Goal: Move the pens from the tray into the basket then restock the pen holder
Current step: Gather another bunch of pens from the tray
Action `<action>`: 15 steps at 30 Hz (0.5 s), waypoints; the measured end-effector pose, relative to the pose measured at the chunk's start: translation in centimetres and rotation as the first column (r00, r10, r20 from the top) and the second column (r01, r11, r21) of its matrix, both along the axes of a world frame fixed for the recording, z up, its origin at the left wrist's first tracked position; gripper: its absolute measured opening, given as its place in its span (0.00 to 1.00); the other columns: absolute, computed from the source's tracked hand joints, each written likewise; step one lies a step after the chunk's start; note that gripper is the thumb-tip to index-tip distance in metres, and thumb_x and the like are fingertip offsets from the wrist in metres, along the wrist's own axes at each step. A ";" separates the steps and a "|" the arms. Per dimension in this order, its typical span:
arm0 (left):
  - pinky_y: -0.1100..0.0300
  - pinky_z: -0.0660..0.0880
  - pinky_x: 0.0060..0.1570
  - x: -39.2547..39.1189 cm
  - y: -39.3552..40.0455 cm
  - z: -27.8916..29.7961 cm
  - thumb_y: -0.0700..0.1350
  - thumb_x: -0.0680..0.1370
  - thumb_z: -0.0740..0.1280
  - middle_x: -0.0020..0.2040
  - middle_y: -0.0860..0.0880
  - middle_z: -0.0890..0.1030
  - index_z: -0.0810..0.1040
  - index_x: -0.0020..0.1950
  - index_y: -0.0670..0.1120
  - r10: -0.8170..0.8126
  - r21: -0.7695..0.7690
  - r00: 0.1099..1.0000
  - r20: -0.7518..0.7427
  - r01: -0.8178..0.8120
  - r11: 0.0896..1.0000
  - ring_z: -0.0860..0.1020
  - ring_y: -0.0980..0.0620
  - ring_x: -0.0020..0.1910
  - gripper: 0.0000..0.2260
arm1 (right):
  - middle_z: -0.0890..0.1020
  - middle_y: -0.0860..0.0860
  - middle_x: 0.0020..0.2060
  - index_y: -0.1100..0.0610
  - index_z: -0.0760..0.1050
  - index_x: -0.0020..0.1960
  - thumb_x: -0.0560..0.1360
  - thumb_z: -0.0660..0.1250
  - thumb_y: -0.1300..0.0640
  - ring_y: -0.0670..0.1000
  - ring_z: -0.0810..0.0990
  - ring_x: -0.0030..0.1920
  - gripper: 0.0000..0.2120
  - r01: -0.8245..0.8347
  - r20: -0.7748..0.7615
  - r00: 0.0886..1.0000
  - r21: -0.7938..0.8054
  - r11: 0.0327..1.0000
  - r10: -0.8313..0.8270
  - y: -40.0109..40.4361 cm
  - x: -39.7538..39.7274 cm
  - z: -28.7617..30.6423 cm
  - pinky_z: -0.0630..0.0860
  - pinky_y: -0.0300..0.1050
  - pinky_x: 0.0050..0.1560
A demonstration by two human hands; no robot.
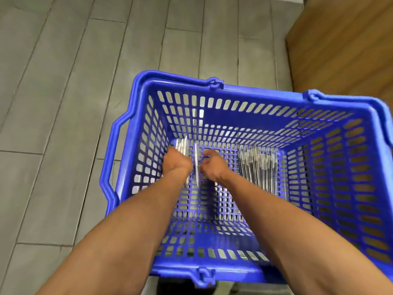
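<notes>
Both hands, left (177, 161) and right (211, 167), are gripping pens (187, 149) inside basket (234, 90); light, slippery, best bundled mid-shaft.

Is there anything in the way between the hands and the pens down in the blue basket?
No. Both hands are already down inside the basket. The left hand holds a bunch of pens, the right hand touches it, and the other pile of pens lies uncovered on the basket's floor beside them.
</notes>
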State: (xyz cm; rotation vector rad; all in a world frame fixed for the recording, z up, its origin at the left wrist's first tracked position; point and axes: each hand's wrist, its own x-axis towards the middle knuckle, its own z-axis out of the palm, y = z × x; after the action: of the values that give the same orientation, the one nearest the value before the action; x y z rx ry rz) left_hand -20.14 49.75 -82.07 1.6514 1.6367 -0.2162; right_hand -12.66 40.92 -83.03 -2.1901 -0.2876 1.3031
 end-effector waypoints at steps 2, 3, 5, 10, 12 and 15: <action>0.48 0.77 0.51 -0.1 -0.3 0.2 0.44 0.74 0.74 0.64 0.41 0.78 0.66 0.72 0.41 -0.063 0.032 0.998 -0.023 0.063 0.997 0.79 0.38 0.60 0.30 | 0.76 0.50 0.36 0.59 0.65 0.70 0.74 0.67 0.69 0.48 0.76 0.36 0.26 -0.050 0.013 0.999 0.002 0.999 0.050 -0.1 -0.2 0.0 0.76 0.43 0.38; 0.48 0.77 0.52 -0.2 -0.4 0.3 0.46 0.73 0.75 0.64 0.41 0.77 0.66 0.72 0.41 -0.088 0.045 0.996 -0.032 0.089 0.995 0.78 0.39 0.61 0.32 | 0.75 0.49 0.35 0.60 0.64 0.70 0.74 0.68 0.69 0.47 0.74 0.34 0.27 -0.061 0.012 0.998 0.002 0.998 0.061 -0.1 -0.3 0.2 0.74 0.39 0.35; 0.48 0.77 0.54 -0.3 -0.4 0.7 0.47 0.73 0.75 0.65 0.41 0.77 0.66 0.72 0.41 -0.128 0.053 0.991 -0.046 0.130 0.990 0.77 0.39 0.62 0.32 | 0.75 0.48 0.37 0.58 0.64 0.71 0.74 0.67 0.69 0.46 0.74 0.34 0.28 -0.059 -0.011 0.998 0.001 0.998 0.059 0.0 -0.5 0.3 0.72 0.37 0.33; 0.47 0.79 0.55 -0.3 0.1 2.2 0.43 0.77 0.70 0.64 0.41 0.77 0.68 0.71 0.40 -0.180 0.050 0.982 -0.059 0.183 0.982 0.78 0.40 0.60 0.24 | 0.74 0.48 0.37 0.60 0.63 0.72 0.74 0.63 0.71 0.50 0.76 0.40 0.28 -0.092 -0.016 0.996 -0.009 0.996 0.091 -0.1 -0.4 1.2 0.74 0.44 0.40; 0.49 0.78 0.54 -0.7 0.0 3.3 0.41 0.79 0.67 0.66 0.41 0.76 0.68 0.72 0.39 -0.210 0.063 0.976 -0.052 0.213 0.975 0.78 0.40 0.60 0.22 | 0.75 0.49 0.38 0.60 0.64 0.71 0.74 0.63 0.71 0.51 0.76 0.40 0.26 -0.084 -0.034 0.996 -0.015 0.996 0.083 -0.5 -0.3 2.3 0.74 0.44 0.39; 0.55 0.74 0.44 -1.9 -0.3 6.7 0.41 0.81 0.64 0.66 0.42 0.76 0.68 0.73 0.42 -0.226 0.022 0.974 -0.018 0.227 0.974 0.79 0.44 0.56 0.20 | 0.77 0.55 0.47 0.60 0.64 0.71 0.77 0.60 0.69 0.52 0.77 0.41 0.24 -0.061 -0.095 0.994 -0.003 0.998 0.060 -2.2 -0.4 6.0 0.74 0.45 0.39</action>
State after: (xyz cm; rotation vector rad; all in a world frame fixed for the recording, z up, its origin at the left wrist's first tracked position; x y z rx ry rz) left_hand -22.00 49.42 -75.39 1.8593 1.4652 -0.3253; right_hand -13.07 38.77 -77.06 -2.1317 -0.3155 1.4383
